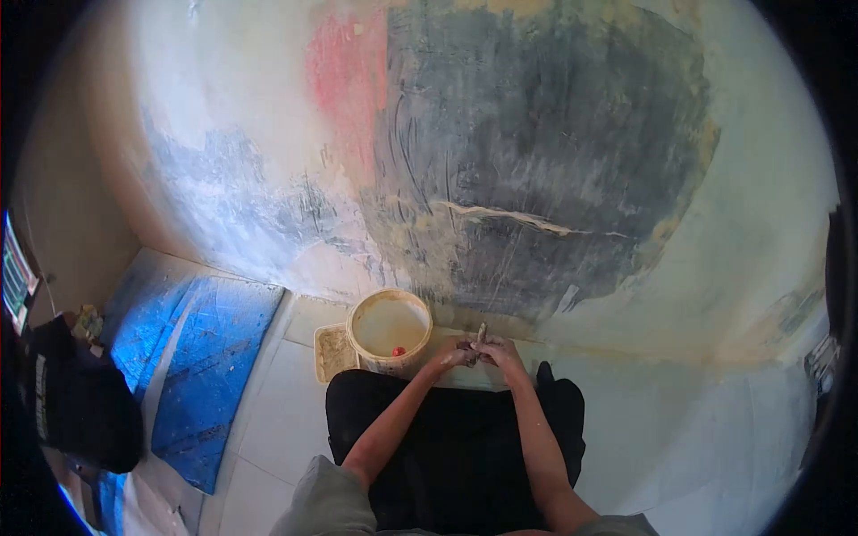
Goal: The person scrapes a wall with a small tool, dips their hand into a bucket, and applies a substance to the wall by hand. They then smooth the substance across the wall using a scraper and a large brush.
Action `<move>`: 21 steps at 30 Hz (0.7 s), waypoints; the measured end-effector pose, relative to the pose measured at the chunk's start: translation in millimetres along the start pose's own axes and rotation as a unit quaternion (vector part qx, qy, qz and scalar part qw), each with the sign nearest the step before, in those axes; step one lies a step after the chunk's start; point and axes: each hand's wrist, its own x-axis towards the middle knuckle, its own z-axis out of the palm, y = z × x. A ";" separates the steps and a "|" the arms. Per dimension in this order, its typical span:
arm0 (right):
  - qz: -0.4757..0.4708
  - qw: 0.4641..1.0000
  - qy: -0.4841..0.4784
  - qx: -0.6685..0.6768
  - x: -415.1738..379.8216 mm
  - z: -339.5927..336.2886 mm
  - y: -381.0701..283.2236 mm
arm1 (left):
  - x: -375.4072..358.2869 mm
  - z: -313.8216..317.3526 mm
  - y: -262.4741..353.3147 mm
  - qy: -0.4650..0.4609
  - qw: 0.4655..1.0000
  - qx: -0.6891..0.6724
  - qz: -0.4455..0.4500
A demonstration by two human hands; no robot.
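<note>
Just beyond my knees, my left hand and my right hand are close together, fingers bent and smeared with pale material. Between them a small, thin, light-coloured object points upward; it is too small to identify, and whether it is a tool or a finger is unclear. To the left of my hands stands a round bucket with cloudy liquid and a small red item at its near side. A shallow tray with beige residue sits against the bucket's left side.
The wall ahead has a large dark grey patch, a pink area and a pale crack. Blue sheeting lies on the tiled floor at left, beside a black bag or cloth. My black-clad knees are below my hands.
</note>
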 end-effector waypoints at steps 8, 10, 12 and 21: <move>-0.021 0.972 -0.161 0.169 -4.6 1.4 -4.8 | -3.6 -14.3 4.2 -0.066 0.988 -0.142 0.015; -0.040 0.961 -0.160 0.224 -6.5 0.7 -7.6 | -7.8 -13.5 14.9 -0.053 0.993 -0.089 0.054; -0.027 0.959 -0.155 0.237 -6.1 -0.5 -5.2 | -11.1 -9.0 25.3 -0.047 0.992 -0.105 0.056; -0.022 0.973 -0.143 0.182 -12.7 2.5 -17.7 | -41.6 -2.3 64.1 -0.027 0.997 -0.061 0.040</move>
